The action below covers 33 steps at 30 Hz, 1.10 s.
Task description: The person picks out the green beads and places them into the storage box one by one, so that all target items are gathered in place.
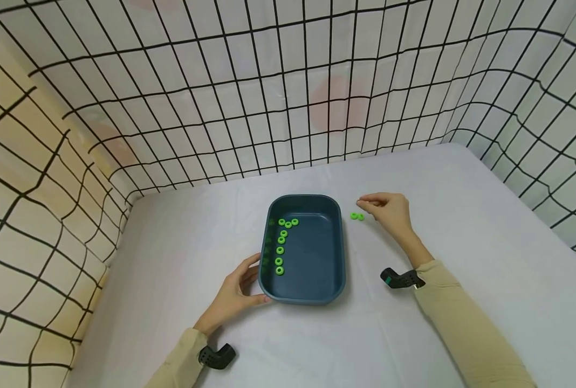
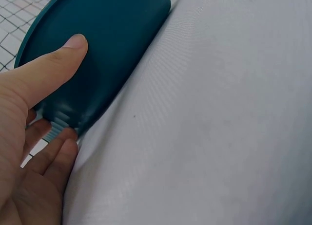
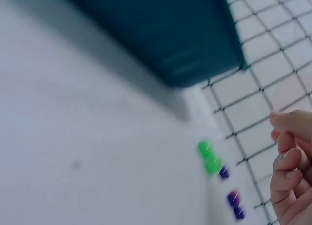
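Observation:
A dark blue-green rectangular tray (image 1: 317, 258) stands on the white-covered table, with several small bright green rings (image 1: 280, 250) in a ragged line along its left side. My left hand (image 1: 237, 291) holds the tray's near left corner. Its thumb (image 2: 66, 57) lies on the outer wall while the other fingers curl at the side. Beyond the tray's right edge is my right hand (image 1: 387, 210), thumb and forefinger tips together; nothing shows between them. Two loose green rings (image 1: 357, 216) lie side by side on the table just below those fingertips.
Small purple and pink pieces (image 3: 234, 199) lie near the loose rings in the right wrist view. Black wire mesh (image 1: 288, 91) stands along the back and both sides of the table (image 1: 181, 231). Each wrist wears a black band (image 1: 400, 278).

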Each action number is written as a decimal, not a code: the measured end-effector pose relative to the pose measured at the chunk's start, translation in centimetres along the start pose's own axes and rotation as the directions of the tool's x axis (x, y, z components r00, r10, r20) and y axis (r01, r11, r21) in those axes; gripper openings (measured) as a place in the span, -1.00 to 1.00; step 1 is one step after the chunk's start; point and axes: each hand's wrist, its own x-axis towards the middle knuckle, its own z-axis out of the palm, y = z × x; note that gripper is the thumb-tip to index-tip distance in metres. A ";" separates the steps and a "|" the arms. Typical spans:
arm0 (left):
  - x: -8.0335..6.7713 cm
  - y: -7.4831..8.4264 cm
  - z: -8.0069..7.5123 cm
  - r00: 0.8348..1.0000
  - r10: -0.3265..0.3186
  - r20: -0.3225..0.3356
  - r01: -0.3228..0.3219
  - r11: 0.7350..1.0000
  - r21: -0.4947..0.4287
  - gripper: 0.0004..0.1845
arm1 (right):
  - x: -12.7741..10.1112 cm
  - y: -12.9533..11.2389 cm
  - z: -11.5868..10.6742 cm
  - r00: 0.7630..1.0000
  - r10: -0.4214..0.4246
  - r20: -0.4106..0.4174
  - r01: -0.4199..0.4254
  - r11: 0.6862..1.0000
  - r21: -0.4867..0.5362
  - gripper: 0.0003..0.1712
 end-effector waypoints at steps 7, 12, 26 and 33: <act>-0.1 -0.1 0.0 1.000 -0.004 0.002 0.004 1.000 0.004 0.01 | -0.8 2.9 -0.5 0.998 0.037 -0.059 -0.037 0.999 0.010 -0.68; -0.1 -0.1 0.0 1.000 0.005 -0.003 -0.005 1.000 0.002 0.00 | -0.8 4.1 -0.2 0.995 0.084 -0.057 -0.084 0.996 -0.004 -0.58; 0.0 0.0 0.0 1.000 0.010 0.009 -0.010 1.000 0.004 0.00 | -1.3 5.0 0.6 0.998 -0.002 0.061 0.007 0.996 -0.085 -0.64; 0.0 0.0 0.0 1.000 0.000 0.006 0.000 1.000 0.005 0.01 | -1.2 5.3 0.8 0.996 -0.050 0.075 0.059 0.990 -0.128 -0.70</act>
